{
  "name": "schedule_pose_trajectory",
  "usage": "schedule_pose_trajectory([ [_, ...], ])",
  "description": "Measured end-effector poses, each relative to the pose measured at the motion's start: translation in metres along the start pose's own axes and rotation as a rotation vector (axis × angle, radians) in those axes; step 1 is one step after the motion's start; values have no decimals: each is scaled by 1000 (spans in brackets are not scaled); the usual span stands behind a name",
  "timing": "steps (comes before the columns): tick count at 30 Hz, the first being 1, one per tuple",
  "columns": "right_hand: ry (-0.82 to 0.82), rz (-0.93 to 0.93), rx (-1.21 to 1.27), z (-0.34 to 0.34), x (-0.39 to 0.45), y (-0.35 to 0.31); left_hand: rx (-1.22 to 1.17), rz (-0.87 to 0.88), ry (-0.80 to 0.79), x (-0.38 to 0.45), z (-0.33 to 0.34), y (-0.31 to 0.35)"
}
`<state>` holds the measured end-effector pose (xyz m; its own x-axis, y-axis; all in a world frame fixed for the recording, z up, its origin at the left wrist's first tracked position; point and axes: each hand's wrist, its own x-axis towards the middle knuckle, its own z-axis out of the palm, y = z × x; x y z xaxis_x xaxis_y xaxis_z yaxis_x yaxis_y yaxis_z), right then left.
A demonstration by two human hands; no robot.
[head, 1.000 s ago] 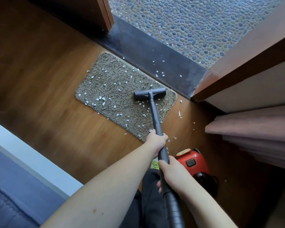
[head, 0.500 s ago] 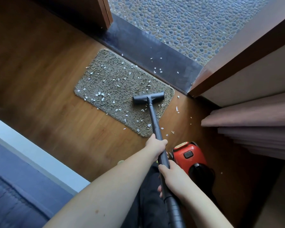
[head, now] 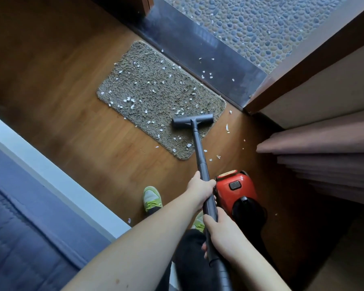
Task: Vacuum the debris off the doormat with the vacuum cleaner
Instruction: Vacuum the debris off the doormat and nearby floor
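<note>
A shaggy grey-brown doormat lies on the wooden floor by the door sill, strewn with small white debris. The vacuum's dark T-shaped nozzle rests on the mat's near right part. Its dark wand runs back toward me. My left hand grips the wand higher up, my right hand grips it lower, near the hose. The red vacuum body sits on the floor right of my hands.
A dark door sill with white bits borders pebble paving. More bits lie on the floor right of the mat. Folded curtain at right, a blue bed edge at left, my green shoe below.
The nozzle has been pulled back toward me across the mat's right part, from its far edge to its near side. Both hands keep their hold on the wand.
</note>
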<state>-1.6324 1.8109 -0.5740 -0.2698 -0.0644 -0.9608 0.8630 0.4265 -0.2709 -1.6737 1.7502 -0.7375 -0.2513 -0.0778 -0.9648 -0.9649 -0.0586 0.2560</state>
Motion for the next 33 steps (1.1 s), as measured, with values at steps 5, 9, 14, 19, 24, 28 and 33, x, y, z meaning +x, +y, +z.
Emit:
schedule_pose_trajectory([
  [5,6,-27,-11,-23,8,24,-24,10,3,-19,14,-8],
  [9,-15,-38,-17,-30,1,35,-15,-4,32,-10,27,-25],
  [14,-16,-46,-49,-29,-3,52,-68,3,20,-48,28,-24],
  [19,-23,-35,-48,-21,-10,64,-45,5,43,-57,26,-40],
  [24,-39,-30,-79,-13,-23,73,-46,2,66,-69,19,-52],
  [28,-51,-34,-111,-7,-32,80,-18,-3,56,-73,14,-66],
  [33,-62,0,-124,0,-37,94,-21,-17,54,-80,13,-85],
])
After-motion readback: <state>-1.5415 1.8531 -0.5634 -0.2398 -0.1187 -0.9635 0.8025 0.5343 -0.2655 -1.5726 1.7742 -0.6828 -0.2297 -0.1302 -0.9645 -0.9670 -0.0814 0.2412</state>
